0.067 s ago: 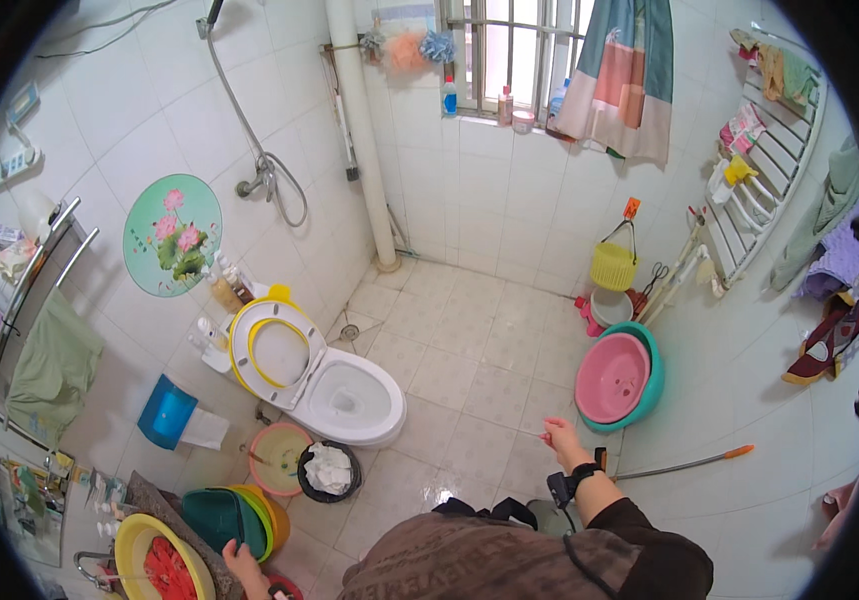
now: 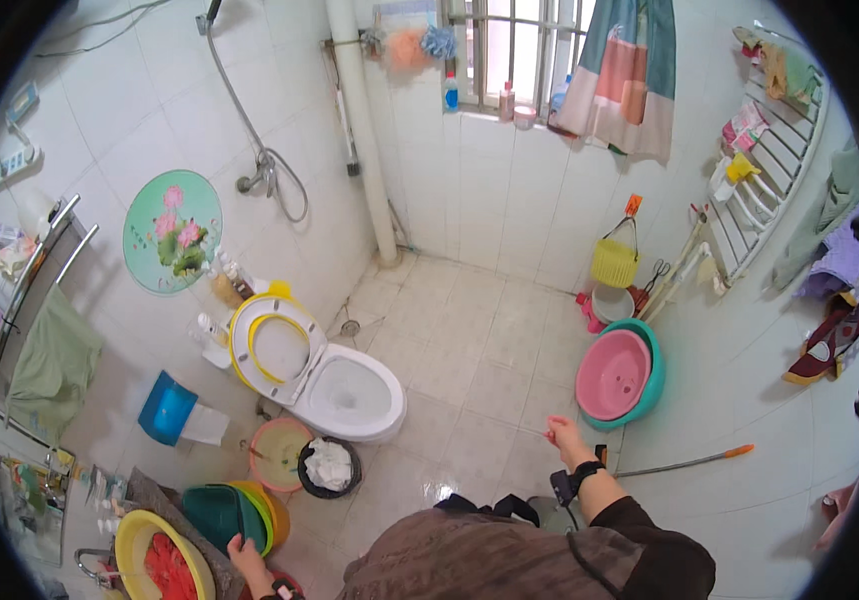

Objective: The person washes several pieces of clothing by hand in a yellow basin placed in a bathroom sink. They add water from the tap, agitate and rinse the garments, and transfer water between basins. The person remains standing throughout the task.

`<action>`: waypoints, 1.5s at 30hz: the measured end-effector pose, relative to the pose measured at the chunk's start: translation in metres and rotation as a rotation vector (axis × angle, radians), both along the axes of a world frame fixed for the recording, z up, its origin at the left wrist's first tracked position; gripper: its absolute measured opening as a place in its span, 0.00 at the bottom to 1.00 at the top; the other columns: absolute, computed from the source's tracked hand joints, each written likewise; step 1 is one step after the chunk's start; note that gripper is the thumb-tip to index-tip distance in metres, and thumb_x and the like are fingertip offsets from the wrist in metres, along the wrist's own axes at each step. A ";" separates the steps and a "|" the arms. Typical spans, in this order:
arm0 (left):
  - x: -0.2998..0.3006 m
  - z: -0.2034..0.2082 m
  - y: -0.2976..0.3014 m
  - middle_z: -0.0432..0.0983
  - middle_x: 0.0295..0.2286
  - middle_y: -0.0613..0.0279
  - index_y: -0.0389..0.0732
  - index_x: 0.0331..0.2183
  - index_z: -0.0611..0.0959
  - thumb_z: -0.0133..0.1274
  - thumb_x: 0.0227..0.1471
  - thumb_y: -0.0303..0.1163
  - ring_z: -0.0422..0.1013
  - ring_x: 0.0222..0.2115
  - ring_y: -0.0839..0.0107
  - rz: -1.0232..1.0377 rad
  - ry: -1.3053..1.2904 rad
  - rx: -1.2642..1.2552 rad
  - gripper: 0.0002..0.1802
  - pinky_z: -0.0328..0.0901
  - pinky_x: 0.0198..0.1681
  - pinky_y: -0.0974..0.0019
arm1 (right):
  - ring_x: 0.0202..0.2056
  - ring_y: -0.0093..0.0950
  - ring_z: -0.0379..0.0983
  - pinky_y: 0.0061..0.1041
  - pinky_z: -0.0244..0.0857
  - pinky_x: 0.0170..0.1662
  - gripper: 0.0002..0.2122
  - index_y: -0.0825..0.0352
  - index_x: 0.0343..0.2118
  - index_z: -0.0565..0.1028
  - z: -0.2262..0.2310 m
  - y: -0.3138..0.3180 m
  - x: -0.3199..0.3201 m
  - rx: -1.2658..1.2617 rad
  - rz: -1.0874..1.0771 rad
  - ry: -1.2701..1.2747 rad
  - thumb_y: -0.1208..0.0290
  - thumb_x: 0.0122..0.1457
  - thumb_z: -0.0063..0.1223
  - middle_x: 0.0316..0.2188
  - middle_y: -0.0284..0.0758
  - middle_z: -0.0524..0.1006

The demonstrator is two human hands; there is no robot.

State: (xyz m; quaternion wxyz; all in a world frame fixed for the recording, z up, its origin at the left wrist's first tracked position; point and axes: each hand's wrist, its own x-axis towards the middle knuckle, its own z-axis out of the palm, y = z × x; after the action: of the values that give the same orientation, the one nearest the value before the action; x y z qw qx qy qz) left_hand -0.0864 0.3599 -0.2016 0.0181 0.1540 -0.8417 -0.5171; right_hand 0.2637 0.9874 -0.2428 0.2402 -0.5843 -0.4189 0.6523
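Observation:
My right hand (image 2: 564,437) reaches out over the tiled floor, a watch-like black band on its wrist. Its fingers are pinched together; whatever is between them, if anything, is too small to make out. Low on the left, my left hand (image 2: 247,562) is held beside the dark green bucket (image 2: 221,518), fingers partly spread and nothing seen in them. To the left of that hand, a yellow basin (image 2: 129,530) holds red cloth (image 2: 167,568). The basin stands by a metal tap (image 2: 92,562) at the sink counter.
The toilet (image 2: 354,395) has its lid up, with a black-lined waste bin (image 2: 354,480) and a pink-rimmed bucket (image 2: 261,440) beside it. A pink basin (image 2: 612,375) sits inside a teal basin (image 2: 651,385) at right. An orange-tipped rod (image 2: 684,463) leans near my right arm.
Both hands have shifted very slightly to the right. Nothing else has visibly moved.

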 end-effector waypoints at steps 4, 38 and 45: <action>0.023 -0.033 -0.002 0.70 0.42 0.58 0.33 0.46 0.72 0.54 0.48 0.24 0.65 0.43 0.68 -0.061 -0.095 0.129 0.21 0.60 0.49 0.67 | 0.18 0.18 0.64 0.20 0.67 0.25 0.02 0.61 0.33 0.70 -0.009 0.015 0.026 0.030 0.012 0.011 0.74 0.57 0.48 0.16 0.25 0.66; 0.314 -0.048 -0.141 0.73 0.37 0.71 0.45 0.44 0.76 0.55 0.51 0.35 0.67 0.38 0.77 0.213 -0.880 0.159 0.17 0.59 0.40 0.67 | 0.27 0.18 0.74 0.11 0.57 0.25 0.09 0.63 0.39 0.73 -0.035 -0.078 0.003 -0.122 0.454 -0.427 0.66 0.59 0.51 0.22 0.23 0.72; 0.381 -0.084 -0.201 0.74 0.38 0.68 0.43 0.44 0.75 0.55 0.52 0.37 0.69 0.38 0.74 0.275 -0.909 0.243 0.18 0.60 0.38 0.67 | 0.38 0.21 0.74 0.19 0.60 0.35 0.14 0.60 0.48 0.69 -0.011 -0.122 -0.013 -0.049 0.540 -0.482 0.67 0.58 0.52 0.29 0.25 0.74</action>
State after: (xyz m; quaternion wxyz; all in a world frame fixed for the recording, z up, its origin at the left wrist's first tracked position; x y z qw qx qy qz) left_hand 0.2942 0.1590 -0.2854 -0.3012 0.4751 -0.6698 -0.4848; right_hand 0.2503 0.8659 -0.2534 -0.0605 -0.5951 -0.5869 0.5457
